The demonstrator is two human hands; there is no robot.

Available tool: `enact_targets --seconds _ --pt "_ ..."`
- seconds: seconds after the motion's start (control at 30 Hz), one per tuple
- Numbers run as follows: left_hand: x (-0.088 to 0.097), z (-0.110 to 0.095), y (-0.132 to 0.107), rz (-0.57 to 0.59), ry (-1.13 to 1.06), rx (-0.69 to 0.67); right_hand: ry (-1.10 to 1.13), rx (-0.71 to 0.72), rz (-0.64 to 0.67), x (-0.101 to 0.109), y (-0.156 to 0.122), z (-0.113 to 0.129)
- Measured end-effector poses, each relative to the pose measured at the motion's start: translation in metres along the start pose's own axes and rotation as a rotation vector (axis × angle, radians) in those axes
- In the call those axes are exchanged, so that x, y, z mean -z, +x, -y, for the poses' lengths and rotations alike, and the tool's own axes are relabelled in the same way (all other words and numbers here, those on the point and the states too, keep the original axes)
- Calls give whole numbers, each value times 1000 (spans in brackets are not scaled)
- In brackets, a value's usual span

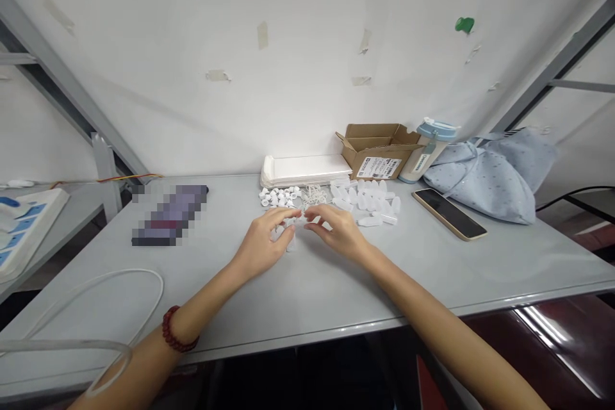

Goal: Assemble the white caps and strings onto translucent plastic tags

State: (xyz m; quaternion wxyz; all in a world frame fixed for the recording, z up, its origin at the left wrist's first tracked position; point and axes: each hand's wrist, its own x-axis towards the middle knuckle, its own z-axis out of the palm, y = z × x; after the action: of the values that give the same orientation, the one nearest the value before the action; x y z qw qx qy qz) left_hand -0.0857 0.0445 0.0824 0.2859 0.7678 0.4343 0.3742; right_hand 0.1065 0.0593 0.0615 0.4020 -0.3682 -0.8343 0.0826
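Note:
Both my hands meet at the middle of the grey table [307, 295]. My left hand [264, 240] is curled, its fingers pinched round a small white plastic piece [291, 242] that I cannot make out well. My right hand [336, 229] is also pinched, fingertips touching the left hand's, on something tiny and hidden. Just beyond the hands lie a pile of small white caps [281, 196], a cluster of thin clear rings [313, 193] and several small white vials [369, 202]. A red bead bracelet [175, 330] is on my left wrist.
A stack of white trays [307, 170] and an open cardboard box [379, 150] stand at the back by the wall. A tumbler [427, 150], a blue cloth bag [490, 173] and a phone [449, 213] lie right. Clear tubing [96, 307] loops at left.

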Motion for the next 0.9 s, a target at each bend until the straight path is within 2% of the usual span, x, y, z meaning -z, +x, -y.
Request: enact_targets --seconds 0.07,0.17,0.27,0.4,0.57,0.67,0.8,0.9 --pt "2 0 0 -69 -23 25 -205 -69 85 10 2 -7" --pt "4 -1 1 -151 -72 50 -521 -268 176 26 4 -21" --pt "5 -2 2 -197 -110 59 -649 -430 248 36 3 -36" --pt "5 -2 2 -216 -86 79 -623 -508 257 36 0 -46" --pt "6 -3 1 -219 -73 109 -671 -514 244 30 1 -42" --pt "6 -4 1 -219 -124 111 -657 -510 169 31 2 -39" --pt "5 -4 1 -216 -208 130 -374 -461 -38 30 3 -37" --pt "5 -3 2 -211 -282 134 -94 -423 -100 27 4 -29"
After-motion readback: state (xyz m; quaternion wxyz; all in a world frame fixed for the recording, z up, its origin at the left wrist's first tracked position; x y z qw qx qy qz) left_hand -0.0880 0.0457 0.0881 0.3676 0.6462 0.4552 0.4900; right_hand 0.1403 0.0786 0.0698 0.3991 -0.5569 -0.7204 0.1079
